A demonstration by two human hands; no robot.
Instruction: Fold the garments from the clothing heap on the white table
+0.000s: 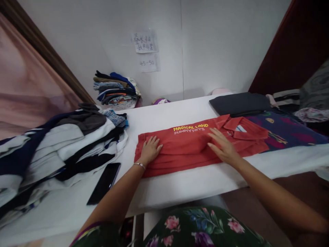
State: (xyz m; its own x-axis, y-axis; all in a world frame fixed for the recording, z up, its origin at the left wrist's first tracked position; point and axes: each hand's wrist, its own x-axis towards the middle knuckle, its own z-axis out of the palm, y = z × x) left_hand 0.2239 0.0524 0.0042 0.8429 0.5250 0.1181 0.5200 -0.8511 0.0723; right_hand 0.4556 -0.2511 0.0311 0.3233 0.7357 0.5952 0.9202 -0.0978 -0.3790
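Note:
A red collared shirt (pixel 180 147) lies folded lengthwise on the white table, its collar toward the right and yellow and pale lettering along its upper side. My left hand (pixel 151 150) rests flat on the shirt's left end, fingers stretched out. Over the right half, near the collar, is my right hand (pixel 223 146), with its fingers spread and the palm turned inward; it touches or hovers just above the cloth, I cannot tell which. Neither hand grips the fabric. The shirt's right end overlaps a dark blue patterned garment (pixel 290 132).
Loose clothes (pixel 64 144) are heaped on the left of the white table (pixel 164 118), beside a black phone (pixel 104 183). A folded stack of clothes (pixel 117 90) stands at the back. A dark grey folded garment (pixel 239 104) lies back right. Paper notes (pixel 147 41) hang on the wall.

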